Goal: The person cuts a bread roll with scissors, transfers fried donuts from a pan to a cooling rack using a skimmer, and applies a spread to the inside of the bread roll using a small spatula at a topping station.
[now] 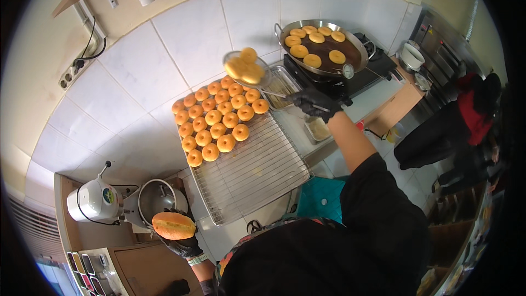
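My right hand (315, 104), in a black glove, is closed round the handle of a skimmer (267, 80). Several golden doughnuts (245, 69) lie heaped on its blurred round head, above the far end of a wire rack (257, 170). Ring doughnuts (217, 130) stand in rows on the rack's far half. At the lower left, my gloved left hand (183, 245) holds an oblong fried bun (173, 226) with a pale band along its side. Most of that hand's fingers are hidden beneath the bun.
A wide two-handled pan (355, 61) of dark oil with floating doughnuts stands on a black stove (378, 71), a dial thermometer (348, 71) at its edge. A metal tray (282, 87) lies between rack and stove. A white mixer (93, 200) is left; another person (438, 126) stands right.
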`<control>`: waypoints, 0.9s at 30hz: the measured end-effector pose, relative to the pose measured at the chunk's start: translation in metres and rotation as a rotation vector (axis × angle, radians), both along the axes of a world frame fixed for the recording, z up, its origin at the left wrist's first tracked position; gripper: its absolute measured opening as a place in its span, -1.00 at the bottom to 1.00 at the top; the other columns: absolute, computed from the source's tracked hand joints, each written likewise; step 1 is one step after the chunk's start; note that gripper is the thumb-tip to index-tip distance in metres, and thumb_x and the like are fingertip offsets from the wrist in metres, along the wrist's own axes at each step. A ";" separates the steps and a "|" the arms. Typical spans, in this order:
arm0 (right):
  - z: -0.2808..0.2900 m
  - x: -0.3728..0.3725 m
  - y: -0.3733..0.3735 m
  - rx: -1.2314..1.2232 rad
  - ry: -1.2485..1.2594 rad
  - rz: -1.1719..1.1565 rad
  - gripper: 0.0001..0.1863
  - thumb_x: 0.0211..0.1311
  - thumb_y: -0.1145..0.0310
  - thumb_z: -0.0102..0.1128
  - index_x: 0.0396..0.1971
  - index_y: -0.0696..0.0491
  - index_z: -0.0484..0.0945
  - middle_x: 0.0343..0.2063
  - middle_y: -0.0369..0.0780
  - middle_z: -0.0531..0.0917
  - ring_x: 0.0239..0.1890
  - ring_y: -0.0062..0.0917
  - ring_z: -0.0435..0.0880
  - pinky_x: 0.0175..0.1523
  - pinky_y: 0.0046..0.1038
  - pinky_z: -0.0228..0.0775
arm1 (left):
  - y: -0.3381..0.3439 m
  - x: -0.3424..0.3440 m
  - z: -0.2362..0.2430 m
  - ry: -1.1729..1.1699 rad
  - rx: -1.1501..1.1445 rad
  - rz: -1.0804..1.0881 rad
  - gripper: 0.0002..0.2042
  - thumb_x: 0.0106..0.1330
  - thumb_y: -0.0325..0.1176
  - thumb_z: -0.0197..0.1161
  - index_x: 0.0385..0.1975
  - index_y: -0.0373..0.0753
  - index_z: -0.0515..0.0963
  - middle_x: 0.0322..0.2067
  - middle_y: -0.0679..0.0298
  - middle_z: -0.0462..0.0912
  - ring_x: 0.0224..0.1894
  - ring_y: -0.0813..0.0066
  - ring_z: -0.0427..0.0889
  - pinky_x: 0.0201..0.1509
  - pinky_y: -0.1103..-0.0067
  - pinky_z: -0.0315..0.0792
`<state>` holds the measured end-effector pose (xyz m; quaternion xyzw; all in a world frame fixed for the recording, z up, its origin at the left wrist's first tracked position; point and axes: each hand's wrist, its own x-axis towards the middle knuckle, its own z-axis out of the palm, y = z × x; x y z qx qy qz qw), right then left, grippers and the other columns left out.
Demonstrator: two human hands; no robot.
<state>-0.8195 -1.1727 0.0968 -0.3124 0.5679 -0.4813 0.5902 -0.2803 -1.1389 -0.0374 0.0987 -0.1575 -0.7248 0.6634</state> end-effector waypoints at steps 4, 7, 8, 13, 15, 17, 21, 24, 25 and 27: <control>-0.043 0.007 0.001 0.013 0.227 -0.105 -0.84 0.03 0.35 0.16 -0.59 0.12 0.47 -0.79 -0.36 0.40 -0.85 -0.77 0.25 -0.76 -0.71 0.02 | 0.015 0.021 -0.016 -0.159 0.038 0.228 -0.50 0.24 -0.21 0.04 0.16 -0.18 0.11 0.11 0.16 0.25 0.10 0.20 0.30 0.11 0.29 0.30; -0.063 0.000 -0.002 -0.007 0.209 -0.205 -0.84 0.03 0.35 0.16 -0.58 0.12 0.46 -0.79 -0.36 0.40 -0.86 -0.75 0.25 -0.78 -0.69 0.02 | 0.024 0.028 -0.021 -0.266 0.083 0.298 -0.45 0.16 -0.32 0.15 0.15 -0.19 0.12 0.07 0.14 0.27 0.04 0.24 0.36 0.02 0.36 0.39; -0.071 -0.004 -0.006 0.017 0.151 -0.233 -0.84 0.05 0.34 0.15 -0.56 0.11 0.46 -0.79 -0.37 0.39 -0.86 -0.76 0.23 -0.79 -0.67 0.00 | 0.025 0.030 -0.023 -0.276 0.081 0.306 -0.44 0.13 -0.35 0.18 0.15 -0.19 0.13 0.06 0.14 0.28 0.02 0.25 0.38 0.00 0.38 0.41; -0.104 -0.022 -0.020 0.211 0.122 -0.238 -0.86 0.07 0.38 0.13 -0.60 0.10 0.45 -0.81 -0.38 0.36 -0.87 -0.74 0.24 -0.78 -0.65 0.04 | 0.037 0.008 0.004 -0.474 0.234 0.497 -0.47 0.15 -0.30 0.17 0.12 -0.22 0.16 0.03 0.13 0.32 0.00 0.27 0.39 -0.02 0.42 0.41; -0.096 -0.025 -0.018 0.170 0.110 -0.219 -0.85 0.06 0.39 0.14 -0.61 0.10 0.44 -0.81 -0.38 0.37 -0.87 -0.74 0.24 -0.78 -0.65 0.04 | 0.035 0.005 0.003 -0.336 0.192 0.431 -0.48 0.16 -0.31 0.16 0.12 -0.23 0.16 0.02 0.12 0.33 0.00 0.28 0.39 -0.02 0.42 0.41; -0.088 -0.020 -0.015 0.129 0.162 -0.232 -0.84 0.03 0.39 0.17 -0.65 0.08 0.43 -0.81 -0.37 0.38 -0.88 -0.74 0.24 -0.78 -0.66 0.02 | 0.036 0.011 -0.002 -0.268 0.142 0.374 -0.48 0.17 -0.32 0.16 0.12 -0.24 0.16 0.01 0.12 0.33 0.00 0.28 0.40 -0.02 0.42 0.41; -0.083 -0.015 -0.012 0.047 0.196 -0.322 -0.86 0.04 0.40 0.14 -0.61 0.14 0.46 -0.80 -0.33 0.39 -0.86 -0.69 0.25 -0.76 -0.62 0.04 | 0.037 0.014 -0.008 -0.457 0.102 0.415 -0.50 0.18 -0.33 0.13 0.12 -0.23 0.15 0.03 0.13 0.31 0.00 0.27 0.39 0.00 0.40 0.41; -0.117 -0.031 -0.010 0.176 -0.041 -0.229 -0.85 0.03 0.40 0.15 -0.62 0.14 0.45 -0.80 -0.33 0.40 -0.87 -0.68 0.25 -0.77 -0.61 0.04 | 0.039 0.017 -0.012 -0.621 0.094 0.448 -0.50 0.19 -0.32 0.12 0.12 -0.23 0.15 0.04 0.14 0.30 0.01 0.25 0.38 0.00 0.37 0.41; -0.113 -0.031 -0.010 0.165 0.043 -0.247 -0.85 0.03 0.39 0.16 -0.61 0.14 0.45 -0.79 -0.33 0.40 -0.86 -0.67 0.25 -0.76 -0.60 0.04 | 0.038 0.018 -0.013 -0.512 0.127 0.428 -0.50 0.19 -0.33 0.12 0.11 -0.23 0.15 0.04 0.14 0.29 0.00 0.25 0.38 0.00 0.35 0.41; -0.105 -0.031 -0.014 0.142 0.069 -0.293 -0.85 0.04 0.39 0.15 -0.57 0.15 0.46 -0.79 -0.34 0.39 -0.87 -0.66 0.24 -0.76 -0.59 0.03 | 0.037 0.018 -0.016 -0.504 0.164 0.452 -0.50 0.18 -0.34 0.13 0.12 -0.22 0.15 0.04 0.14 0.29 0.00 0.24 0.38 0.00 0.35 0.41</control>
